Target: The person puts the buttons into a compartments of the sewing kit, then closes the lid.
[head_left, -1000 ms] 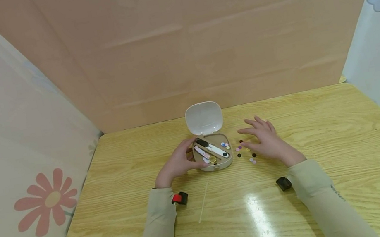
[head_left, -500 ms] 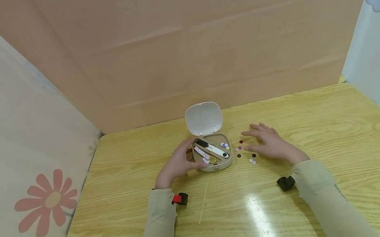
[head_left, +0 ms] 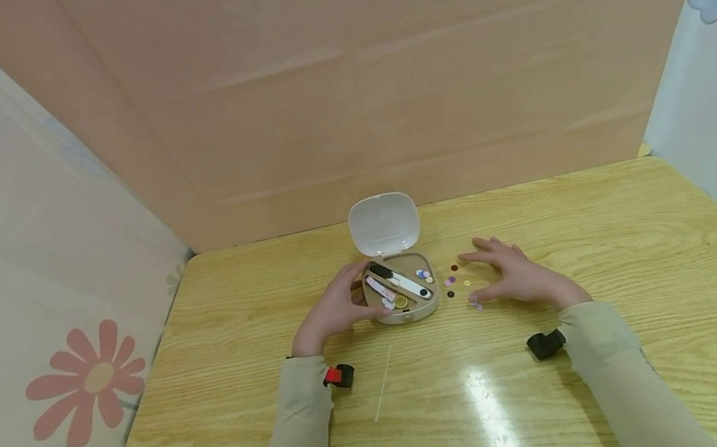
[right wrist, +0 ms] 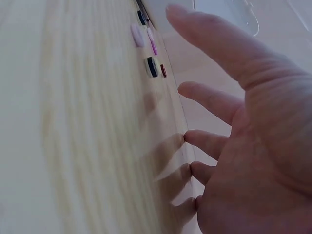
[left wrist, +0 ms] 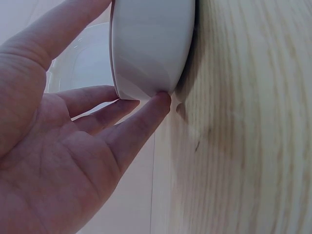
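A small cream sewing box point(head_left: 421, 312) stands with its lid point(head_left: 385, 224) raised. My left hand point(head_left: 336, 309) holds its left side, thumb at the front and fingers behind; in the left wrist view fingertips touch the box wall point(left wrist: 151, 44). Inside lie a black-and-white tool point(head_left: 404, 283), a pink-and-white strip point(head_left: 380, 289), a gold ring point(head_left: 401, 302) and several buttons point(head_left: 421, 274). To the right, loose buttons lie scattered, including a black button point(head_left: 451, 294) and a dark red button point(head_left: 454, 267). My right hand point(head_left: 513, 275) is spread beside them, thumb tip over pale buttons point(head_left: 479, 307).
A thin pale stick or thread point(head_left: 384, 383) lies on the wooden table point(head_left: 258, 430) in front of the box. A brown sheet point(head_left: 366, 96) rises behind the table's back edge. Patterned panels stand at the left and right.
My right hand has shifted back toward me and slightly right, its thumb moving down to the pale buttons. A yellow button now shows uncovered. My left hand and the box stay put.
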`<move>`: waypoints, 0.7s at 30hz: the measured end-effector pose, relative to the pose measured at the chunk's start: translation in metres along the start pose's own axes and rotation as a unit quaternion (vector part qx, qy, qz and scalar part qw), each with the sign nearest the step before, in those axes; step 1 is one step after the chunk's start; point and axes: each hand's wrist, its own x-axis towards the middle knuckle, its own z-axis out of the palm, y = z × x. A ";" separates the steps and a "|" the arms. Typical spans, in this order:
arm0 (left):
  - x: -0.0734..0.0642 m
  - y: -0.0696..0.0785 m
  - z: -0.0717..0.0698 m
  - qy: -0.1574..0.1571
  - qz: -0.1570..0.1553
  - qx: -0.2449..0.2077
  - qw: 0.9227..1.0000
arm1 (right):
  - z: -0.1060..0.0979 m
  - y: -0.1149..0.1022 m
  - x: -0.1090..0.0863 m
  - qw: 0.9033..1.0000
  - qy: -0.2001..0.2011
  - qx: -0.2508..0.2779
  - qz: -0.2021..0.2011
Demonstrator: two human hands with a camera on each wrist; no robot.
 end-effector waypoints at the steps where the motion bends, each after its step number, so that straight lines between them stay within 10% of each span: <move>1: 0.000 0.000 0.000 0.000 -0.001 -0.001 1.000 | 0.000 0.002 0.000 1.000 -0.003 0.003 0.000; 21: 0.001 -0.002 0.000 0.001 0.000 -0.004 1.000 | -0.003 0.008 -0.006 0.998 -0.012 0.062 -0.023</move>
